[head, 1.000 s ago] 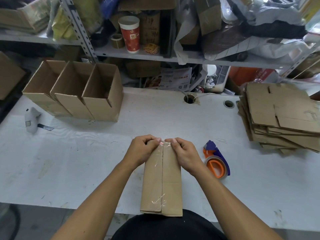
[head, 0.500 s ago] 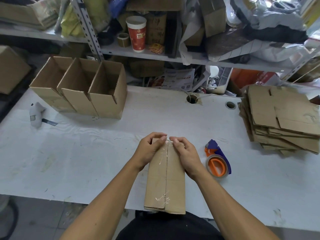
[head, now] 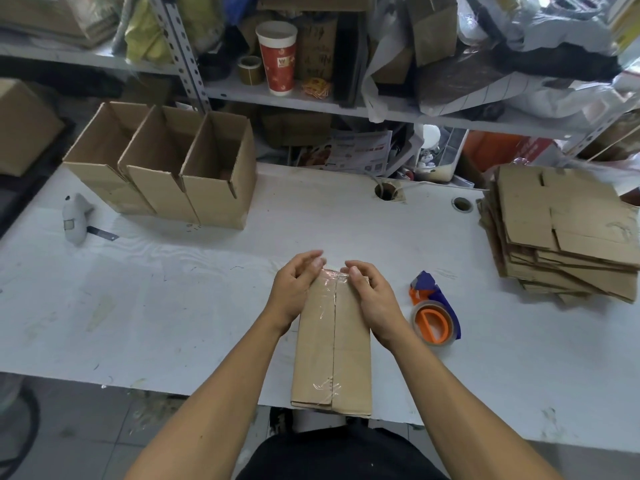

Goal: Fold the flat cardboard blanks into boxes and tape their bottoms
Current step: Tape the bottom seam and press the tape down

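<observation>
A folded cardboard box [head: 332, 344] stands bottom up at the table's front edge, with clear tape along its centre seam. My left hand [head: 294, 289] lies against the box's far left corner with relaxed fingers. My right hand [head: 370, 296] rests on the far right corner, its fingers loosely bent over the taped end. An orange and blue tape dispenser [head: 434, 315] lies on the table just right of the box. Three finished open boxes [head: 166, 168] stand in a row at the back left. A stack of flat cardboard blanks [head: 561, 230] sits at the right.
A small white cutter [head: 76, 216] lies at the left of the white table [head: 173, 299]. Two cable holes [head: 386, 190] are in the table's back edge. Behind it, cluttered metal shelves hold a paper cup [head: 278, 57], bags and boxes.
Both hands have loosened from pinching the tape at the box's far end; the fingers have spread apart and now lie on the far corners. The head view has shifted slightly.
</observation>
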